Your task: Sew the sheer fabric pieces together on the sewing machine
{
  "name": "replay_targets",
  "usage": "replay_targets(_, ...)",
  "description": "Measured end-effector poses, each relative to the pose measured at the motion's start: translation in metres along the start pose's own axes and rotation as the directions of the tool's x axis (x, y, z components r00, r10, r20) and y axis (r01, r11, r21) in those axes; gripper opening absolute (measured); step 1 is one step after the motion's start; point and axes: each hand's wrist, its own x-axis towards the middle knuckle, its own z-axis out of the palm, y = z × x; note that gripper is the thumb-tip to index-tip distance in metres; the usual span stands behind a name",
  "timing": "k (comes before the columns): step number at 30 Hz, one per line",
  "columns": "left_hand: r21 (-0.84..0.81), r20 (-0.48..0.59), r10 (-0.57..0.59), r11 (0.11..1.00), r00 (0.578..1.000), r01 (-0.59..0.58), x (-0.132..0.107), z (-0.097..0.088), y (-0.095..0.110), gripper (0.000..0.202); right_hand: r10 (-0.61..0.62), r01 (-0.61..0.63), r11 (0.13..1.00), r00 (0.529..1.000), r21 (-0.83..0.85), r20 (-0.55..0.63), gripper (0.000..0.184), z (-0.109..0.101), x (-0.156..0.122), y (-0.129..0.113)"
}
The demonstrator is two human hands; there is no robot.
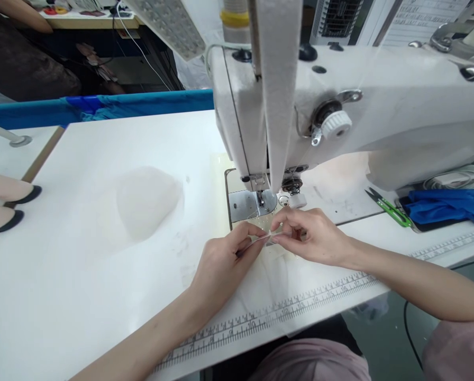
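Just in front of the sewing machine's needle area [261,200], both hands meet over a thin, sheer whitish fabric [267,237]. My left hand [225,259] pinches its edge between thumb and forefinger. Close by on the right, my right hand [312,235] also has thumb and fingers closed on the same edge, fingertips almost touching the left ones. The fabric is nearly see-through, so its full outline cannot be made out. Behind the fingertips lies the metal needle plate [243,205], partly covered by the machine head [240,116].
A sheer beige piece [147,201] lies on the white table left of the machine. To the right are green-handled scissors [391,209] and a blue cloth [447,206]. A printed ruler [284,312] follows the front edge. Another person's arm [25,13] shows at upper left.
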Motion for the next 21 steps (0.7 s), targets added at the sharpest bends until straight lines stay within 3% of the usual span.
replay_targets(5,0.094,-0.056,0.142,0.986,0.988,-0.137,-0.001,0.0,0.0,0.008,-0.054,0.054,0.998,0.999,-0.02,0.007,0.011,0.0,0.0,-0.001)
replay_targets(8,0.164,-0.105,0.291,0.948,0.951,-0.272,-0.001,0.0,-0.001,0.01,-0.153,0.152,0.986,0.988,-0.069,-0.016,0.011,0.0,0.0,0.0)
replay_targets(12,0.291,-0.149,0.435,0.878,0.888,-0.381,-0.002,0.003,-0.002,0.015,-0.369,0.342,0.921,0.92,-0.184,-0.133,0.012,0.001,-0.001,0.003)
replay_targets(15,0.283,-0.163,0.393,0.897,0.905,-0.339,-0.003,0.004,0.0,0.01,-0.595,0.484,0.749,0.792,-0.453,-0.137,0.008,-0.001,-0.002,0.005)
replay_targets(17,0.25,-0.155,0.353,0.918,0.923,-0.309,-0.003,0.004,0.001,0.01,-0.747,0.577,0.52,0.665,-0.63,-0.007,0.008,-0.004,-0.001,0.003)
replay_targets(19,0.239,-0.139,0.367,0.914,0.92,-0.328,-0.003,0.004,0.002,0.017,-0.832,0.652,0.304,0.537,-0.695,0.141,0.004,-0.007,-0.001,0.0)
replay_targets(21,0.236,-0.125,0.421,0.892,0.899,-0.385,-0.003,0.003,0.002,0.018,-0.862,0.684,0.185,0.457,-0.705,0.218,0.002,-0.01,-0.001,-0.004)
